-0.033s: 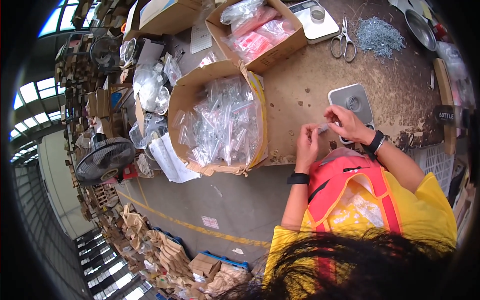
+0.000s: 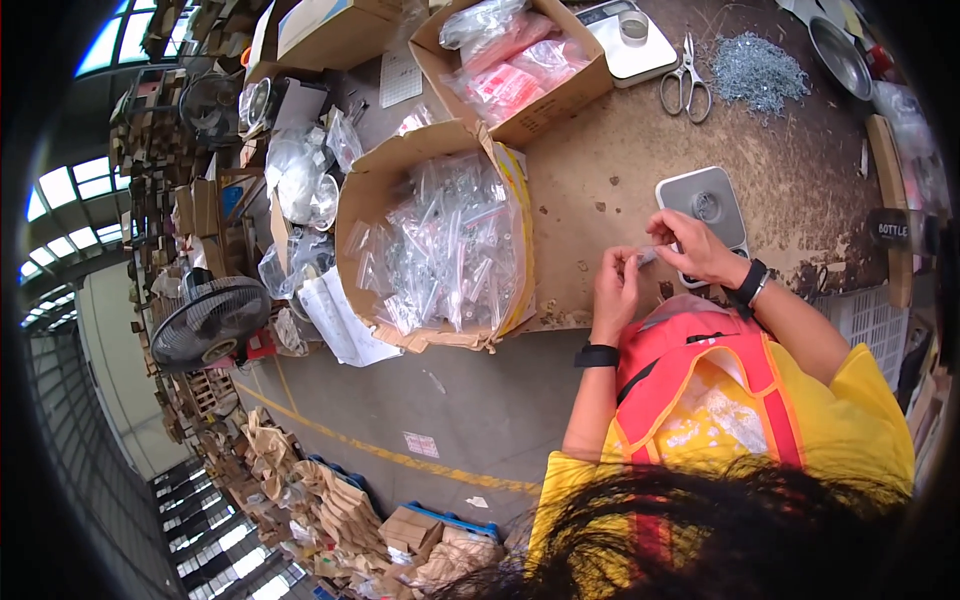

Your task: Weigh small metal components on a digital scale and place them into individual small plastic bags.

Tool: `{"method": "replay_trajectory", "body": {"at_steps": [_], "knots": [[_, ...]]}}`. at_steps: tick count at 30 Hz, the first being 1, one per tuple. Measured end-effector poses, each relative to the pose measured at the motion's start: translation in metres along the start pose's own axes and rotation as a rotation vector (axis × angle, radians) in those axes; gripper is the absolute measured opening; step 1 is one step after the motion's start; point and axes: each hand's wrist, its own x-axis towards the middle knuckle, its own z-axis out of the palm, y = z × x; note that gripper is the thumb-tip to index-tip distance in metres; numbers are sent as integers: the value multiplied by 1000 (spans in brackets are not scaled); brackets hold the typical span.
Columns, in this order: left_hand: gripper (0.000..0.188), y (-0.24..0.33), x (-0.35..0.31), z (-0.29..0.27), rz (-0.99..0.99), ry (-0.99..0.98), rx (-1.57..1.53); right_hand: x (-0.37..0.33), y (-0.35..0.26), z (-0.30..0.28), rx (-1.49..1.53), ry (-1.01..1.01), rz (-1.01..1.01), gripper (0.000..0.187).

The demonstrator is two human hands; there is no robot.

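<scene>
Both hands meet above the near edge of the workbench, in front of a small digital scale (image 2: 735, 213). A small clear plastic bag (image 2: 648, 256) is pinched between them. My left hand (image 2: 615, 287) is closed on its left side, thumb against fingers. My right hand (image 2: 700, 250) pinches the other side and covers the lower part of the scale. On the scale sits a small round dish (image 2: 706, 207) with some metal pieces in it. To the left, an open cardboard box (image 2: 518, 240) holds many filled clear zip bags (image 2: 450, 240).
Behind stand a second carton (image 2: 555, 112) of clear and red bags, another scale (image 2: 640, 58), scissors (image 2: 687, 85) and a heap of small screws (image 2: 760, 75). A metal bowl (image 2: 840, 60) lies far right. A fan (image 2: 210, 320) stands left, beyond papers (image 2: 345, 320).
</scene>
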Motion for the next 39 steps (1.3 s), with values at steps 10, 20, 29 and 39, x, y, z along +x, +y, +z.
{"method": "replay_trajectory", "body": {"at_steps": [10,20,29,39], "knots": [[10,9,0,-4,-84,-46,46,5,3,-2,-145,-48,-165,15],[7,73,-12,11,32,40,171,-8,-29,-31,-38,-47,-52,7],[16,216,-44,-69,295,765,348,-44,18,-137,-193,434,248,9],[60,172,-40,-13,-230,49,-606,-32,192,-231,-721,649,373,60]]}}
